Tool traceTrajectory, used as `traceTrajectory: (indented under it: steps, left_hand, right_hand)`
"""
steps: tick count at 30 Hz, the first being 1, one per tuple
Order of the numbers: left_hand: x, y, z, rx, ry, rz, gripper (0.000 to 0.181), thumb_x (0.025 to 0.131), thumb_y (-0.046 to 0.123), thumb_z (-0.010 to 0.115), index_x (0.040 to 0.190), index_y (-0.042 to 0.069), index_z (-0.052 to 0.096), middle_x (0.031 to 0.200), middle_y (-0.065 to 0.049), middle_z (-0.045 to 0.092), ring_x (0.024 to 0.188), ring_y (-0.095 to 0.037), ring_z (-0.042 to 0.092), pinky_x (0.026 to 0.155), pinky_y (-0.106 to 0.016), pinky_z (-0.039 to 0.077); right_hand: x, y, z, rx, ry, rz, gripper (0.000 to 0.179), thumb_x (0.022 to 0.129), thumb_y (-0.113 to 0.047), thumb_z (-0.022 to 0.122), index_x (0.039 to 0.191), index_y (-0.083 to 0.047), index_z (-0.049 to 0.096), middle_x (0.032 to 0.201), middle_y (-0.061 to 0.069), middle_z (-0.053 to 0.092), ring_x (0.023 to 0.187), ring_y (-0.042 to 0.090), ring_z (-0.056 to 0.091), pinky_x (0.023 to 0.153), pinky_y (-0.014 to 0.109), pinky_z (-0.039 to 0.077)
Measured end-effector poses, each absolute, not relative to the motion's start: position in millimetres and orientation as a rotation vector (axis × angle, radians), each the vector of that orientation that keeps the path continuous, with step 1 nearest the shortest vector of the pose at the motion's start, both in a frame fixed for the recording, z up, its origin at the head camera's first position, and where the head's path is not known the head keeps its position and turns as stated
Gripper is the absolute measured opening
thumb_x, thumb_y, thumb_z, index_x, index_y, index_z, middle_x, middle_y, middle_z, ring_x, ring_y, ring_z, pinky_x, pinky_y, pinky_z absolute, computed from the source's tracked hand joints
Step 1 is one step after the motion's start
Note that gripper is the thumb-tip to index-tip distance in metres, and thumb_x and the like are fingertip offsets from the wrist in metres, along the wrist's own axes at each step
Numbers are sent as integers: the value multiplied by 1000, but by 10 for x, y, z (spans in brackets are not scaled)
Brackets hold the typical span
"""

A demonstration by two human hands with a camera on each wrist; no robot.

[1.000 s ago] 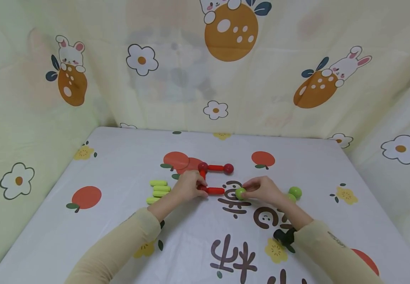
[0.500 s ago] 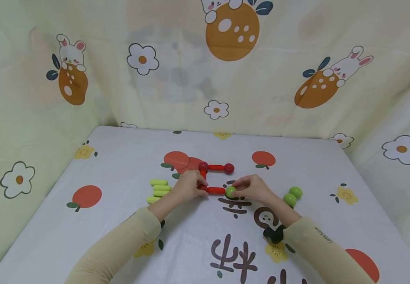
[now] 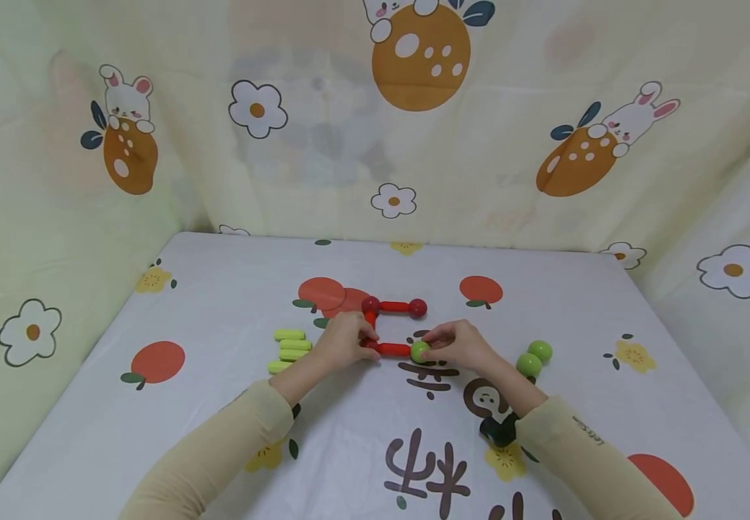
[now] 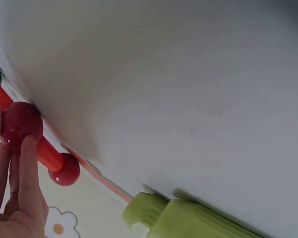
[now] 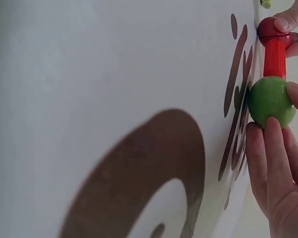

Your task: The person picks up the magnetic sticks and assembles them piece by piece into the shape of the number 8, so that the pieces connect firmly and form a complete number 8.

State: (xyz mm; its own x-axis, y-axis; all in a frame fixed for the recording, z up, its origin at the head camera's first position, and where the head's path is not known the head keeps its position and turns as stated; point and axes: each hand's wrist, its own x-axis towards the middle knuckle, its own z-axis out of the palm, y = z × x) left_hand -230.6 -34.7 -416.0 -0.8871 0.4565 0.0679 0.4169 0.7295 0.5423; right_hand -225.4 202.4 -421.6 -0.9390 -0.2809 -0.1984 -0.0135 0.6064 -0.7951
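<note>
One cloth backdrop (image 3: 329,159): hung at the rear and both sides, printed with rabbits (image 3: 129,101) and white flowers (image 3: 259,108)

Bench (image 3: 219,274): topped in a pale print, with red fruit (image 3: 158,362) and brown lettering (image 5: 134,153) shown on it; all the pieces are laid out across its middle

Cream sleeves (image 3: 212,455): worn on both arms, which are stretched over the bench from the near side

Red frame (image 3: 393,307): made up of three red sticks (image 3: 393,349) and three dark red balls (image 3: 417,308), set in a C shape facing right in the head view; its near stick is met at the right end by a green ball (image 5: 271,101), and whether the two are locked together cannot be told

Hands, left (image 3: 347,339): the near-left corner ball (image 4: 22,121) is pinched between thumb and fingers

Hands, right (image 3: 464,347): the green ball is gripped between thumb and fingertips, touching the stick's end

Black device (image 3: 498,431): seen just beside the right cuff

Four yellow-green sticks (image 3: 295,345): laid in a loose row just left of the left hand, the nearest partly hidden by the arm

Two loose green balls (image 3: 541,352): placed close together, just beyond the right forearm
</note>
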Motion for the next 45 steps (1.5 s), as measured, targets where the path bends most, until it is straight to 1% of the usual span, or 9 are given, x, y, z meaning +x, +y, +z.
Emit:
traceTrajectory:
  steps: [5, 10, 14, 20, 25, 31, 34, 39, 45]
  left_hand:
    - [-2299, -346, -4145, 737, 2845, 849, 31, 68, 22, 81, 94, 6, 73, 80, 1, 57, 74, -12, 47, 59, -20, 41]
    - [-2286, -337, -4116, 762, 2829, 798, 30, 70, 21, 80, 95, 6, 72, 79, 0, 54, 74, -13, 47, 59, -20, 41]
    - [-2284, -354, -4091, 778, 2799, 780, 31, 72, 20, 79, 98, 6, 71, 82, -1, 54, 77, -13, 47, 61, -20, 42]
    - [-2299, -401, -4057, 782, 2714, 829, 33, 76, 19, 75, 106, 6, 68, 92, -3, 60, 83, -15, 51, 66, -20, 46]
    - [-2325, -486, -3995, 732, 2611, 915, 30, 82, 21, 69, 109, 7, 66, 95, -1, 64, 92, -17, 56, 74, -25, 48]
    - [-2319, -627, -3927, 733, 2593, 986, 28, 85, 19, 65, 111, 7, 65, 96, 2, 64, 91, -14, 56, 77, -28, 48]
    - [-2316, -718, -3888, 750, 2613, 1041, 26, 86, 17, 64, 110, 6, 65, 97, 1, 64, 91, -15, 56, 79, -30, 48]
    - [-2314, -880, -3866, 753, 2653, 1092, 26, 87, 15, 62, 111, 5, 65, 104, -3, 64, 95, -17, 56, 83, -35, 47]
    - [-2308, -1064, -3918, 719, 2737, 1050, 23, 88, 13, 61, 109, 4, 65, 102, -4, 65, 96, -20, 57, 85, -41, 46]
  right_hand:
    - [-2245, 2009, -4216, -220, 2541, -1249, 31, 74, -17, 77, 99, -1, 68, 87, 7, 67, 77, 16, 62, 66, 26, 50]
    - [-2248, 2000, -4227, -174, 2562, -1208, 30, 74, -19, 77, 98, -4, 69, 87, 4, 67, 76, 16, 59, 65, 25, 49]
    - [-2259, 1999, -4230, -180, 2571, -1199, 29, 74, -18, 77, 98, -4, 69, 87, 4, 66, 77, 16, 59, 65, 25, 48]
    - [-2263, 2013, -4221, -197, 2572, -1192, 30, 73, -20, 77, 97, -3, 69, 87, 5, 66, 77, 16, 60, 65, 26, 49]
    - [-2254, 2005, -4199, -190, 2584, -1181, 29, 73, -19, 77, 97, -4, 69, 87, 5, 66, 77, 18, 59, 64, 26, 49]
    - [-2240, 1981, -4202, -198, 2585, -1186, 29, 73, -18, 77, 98, -5, 69, 89, 4, 66, 78, 17, 60, 65, 27, 50]
    - [-2236, 1968, -4201, -195, 2587, -1192, 29, 73, -18, 77, 98, -5, 69, 90, 4, 66, 79, 17, 60, 66, 27, 50]
    - [-2236, 1963, -4209, -194, 2589, -1189, 30, 73, -19, 77, 99, -5, 69, 89, 4, 66, 79, 17, 60, 66, 27, 50]
    - [-2242, 1969, -4217, -172, 2590, -1184, 31, 73, -19, 77, 99, -5, 69, 89, 4, 66, 78, 18, 59, 65, 27, 49]
